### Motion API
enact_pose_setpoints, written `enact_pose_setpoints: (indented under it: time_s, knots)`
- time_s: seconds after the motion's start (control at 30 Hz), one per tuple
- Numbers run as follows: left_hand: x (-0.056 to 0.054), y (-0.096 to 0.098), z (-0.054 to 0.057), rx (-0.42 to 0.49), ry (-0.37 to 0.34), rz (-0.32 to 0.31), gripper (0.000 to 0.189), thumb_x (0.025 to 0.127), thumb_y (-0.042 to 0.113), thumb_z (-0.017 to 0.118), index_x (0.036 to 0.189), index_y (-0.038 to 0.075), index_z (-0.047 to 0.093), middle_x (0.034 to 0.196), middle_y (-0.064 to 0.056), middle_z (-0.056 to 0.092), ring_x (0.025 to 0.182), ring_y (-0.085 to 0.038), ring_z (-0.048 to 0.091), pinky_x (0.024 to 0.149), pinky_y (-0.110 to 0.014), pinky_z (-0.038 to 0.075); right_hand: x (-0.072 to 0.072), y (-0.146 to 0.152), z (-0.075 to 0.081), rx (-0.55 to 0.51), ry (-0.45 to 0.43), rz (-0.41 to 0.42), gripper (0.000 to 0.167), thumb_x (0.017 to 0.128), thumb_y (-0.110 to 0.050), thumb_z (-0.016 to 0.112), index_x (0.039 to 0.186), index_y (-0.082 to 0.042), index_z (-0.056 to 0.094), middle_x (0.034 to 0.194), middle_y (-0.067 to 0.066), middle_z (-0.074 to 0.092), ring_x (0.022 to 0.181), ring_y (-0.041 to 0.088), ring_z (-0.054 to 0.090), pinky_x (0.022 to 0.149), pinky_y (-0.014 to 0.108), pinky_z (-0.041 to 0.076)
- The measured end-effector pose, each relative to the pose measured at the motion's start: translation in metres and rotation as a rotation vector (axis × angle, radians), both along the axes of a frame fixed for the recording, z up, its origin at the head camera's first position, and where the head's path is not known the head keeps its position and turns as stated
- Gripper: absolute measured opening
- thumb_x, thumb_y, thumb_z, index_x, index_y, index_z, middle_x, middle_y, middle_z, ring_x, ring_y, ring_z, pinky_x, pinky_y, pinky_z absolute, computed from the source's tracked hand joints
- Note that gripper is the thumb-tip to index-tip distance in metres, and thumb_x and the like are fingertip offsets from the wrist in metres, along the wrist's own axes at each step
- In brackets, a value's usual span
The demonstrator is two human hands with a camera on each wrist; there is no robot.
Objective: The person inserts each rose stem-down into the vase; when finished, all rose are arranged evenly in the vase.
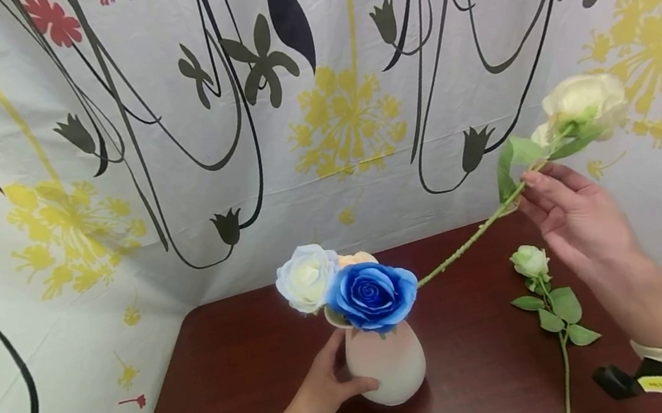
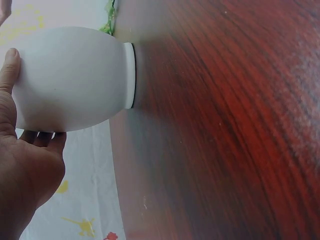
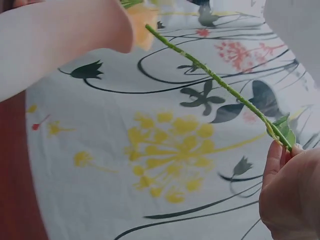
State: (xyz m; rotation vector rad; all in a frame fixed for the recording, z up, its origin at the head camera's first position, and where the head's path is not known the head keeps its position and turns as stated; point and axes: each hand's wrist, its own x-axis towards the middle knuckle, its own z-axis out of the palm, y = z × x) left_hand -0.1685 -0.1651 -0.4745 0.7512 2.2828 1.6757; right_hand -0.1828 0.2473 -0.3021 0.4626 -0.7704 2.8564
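Observation:
A pale, rounded vase (image 1: pixel 387 366) stands upright on the table, and my left hand (image 1: pixel 328 385) grips its side between thumb and fingers. In its mouth are a blue rose (image 1: pixel 373 294), a pale blue-white rose (image 1: pixel 308 278) and a peach flower (image 1: pixel 356 258), mostly hidden. My right hand (image 1: pixel 583 219) pinches the green stem of a cream-white rose (image 1: pixel 585 104), bloom up to the right. This stem (image 3: pixel 220 82) slants down toward the vase; in the head view its lower end is hidden behind the blue rose. The right wrist view shows its tip near the peach flower.
Another white rose (image 1: pixel 530 262) with green leaves lies on the dark red-brown table (image 1: pixel 232 364), right of the vase. Behind the table hangs a white cloth (image 1: pixel 177 208) printed with flowers. A black device (image 1: pixel 636 378) sits at my right sleeve.

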Motion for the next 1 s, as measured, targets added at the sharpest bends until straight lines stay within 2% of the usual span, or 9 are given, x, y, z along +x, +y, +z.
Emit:
enact_pose_setpoints:
  time_s: [0.1, 0.2, 0.47, 0.6, 0.73, 0.87, 1.0]
  knots:
    - [0.000, 0.000, 0.000, -0.004, -0.004, 0.004, 0.085, 0.095, 0.028, 0.083, 0.163, 0.042, 0.034, 0.157, 0.010, 0.051, 0.146, -0.022, 0.048, 0.119, -0.052, 0.040, 0.000, -0.010, 0.013, 0.016, 0.029, -0.039, 0.019, 0.101, 0.019, 0.054, 0.100, 0.011, 0.071, 0.093, 0.023, 0.075, 0.082, 0.033, 0.077, 0.078, 0.040, 0.065]
    - [0.000, 0.000, 0.001, -0.006, -0.001, 0.004, 0.085, 0.095, 0.028, 0.083, 0.163, 0.042, 0.034, 0.157, 0.010, 0.050, 0.146, -0.021, 0.048, 0.119, -0.052, 0.040, 0.002, -0.024, 0.023, 0.091, 0.079, -0.090, 0.019, 0.099, 0.021, 0.056, 0.099, 0.011, 0.072, 0.092, 0.020, 0.074, 0.082, 0.030, 0.076, 0.078, 0.038, 0.064]
    - [0.000, 0.000, 0.002, -0.002, 0.004, 0.002, 0.085, 0.095, 0.027, 0.083, 0.163, 0.041, 0.034, 0.157, 0.010, 0.050, 0.147, -0.021, 0.048, 0.119, -0.052, 0.040, 0.004, -0.064, 0.033, 0.470, 0.185, -0.244, 0.016, 0.097, 0.017, 0.066, 0.106, 0.008, 0.075, 0.094, 0.010, 0.077, 0.084, 0.022, 0.076, 0.083, 0.035, 0.064]
    - [0.001, 0.000, 0.001, 0.000, -0.007, 0.004, 0.085, 0.095, 0.027, 0.083, 0.163, 0.041, 0.034, 0.157, 0.010, 0.051, 0.146, -0.022, 0.048, 0.120, -0.052, 0.040, 0.003, -0.079, 0.031, 0.705, 0.213, -0.269, 0.012, 0.096, 0.009, 0.072, 0.108, 0.009, 0.074, 0.095, 0.010, 0.077, 0.083, 0.021, 0.076, 0.084, 0.035, 0.064]
    - [0.001, 0.000, 0.001, 0.002, -0.005, 0.006, 0.087, 0.095, 0.028, 0.084, 0.164, 0.040, 0.033, 0.157, 0.010, 0.050, 0.146, -0.021, 0.048, 0.120, -0.050, 0.040, 0.001, -0.092, 0.026, 0.898, 0.202, -0.250, 0.016, 0.096, 0.000, 0.077, 0.109, 0.009, 0.074, 0.096, 0.012, 0.077, 0.083, 0.025, 0.077, 0.084, 0.036, 0.064]
    - [0.001, 0.000, 0.000, 0.000, 0.005, 0.012, 0.089, 0.093, 0.028, 0.086, 0.164, 0.039, 0.033, 0.157, 0.010, 0.051, 0.145, -0.019, 0.049, 0.120, -0.045, 0.040, 0.000, -0.104, 0.015, 1.065, 0.171, -0.230, 0.018, 0.095, -0.008, 0.081, 0.107, 0.004, 0.076, 0.096, 0.011, 0.078, 0.084, 0.026, 0.077, 0.082, 0.036, 0.064]
    - [0.000, 0.000, -0.001, -0.006, 0.004, 0.014, 0.089, 0.093, 0.029, 0.086, 0.164, 0.039, 0.033, 0.157, 0.010, 0.051, 0.144, -0.019, 0.049, 0.120, -0.043, 0.041, -0.001, -0.112, 0.001, 1.216, 0.178, -0.225, 0.013, 0.094, -0.013, 0.084, 0.103, -0.005, 0.080, 0.094, 0.009, 0.078, 0.083, 0.026, 0.075, 0.078, 0.034, 0.063]
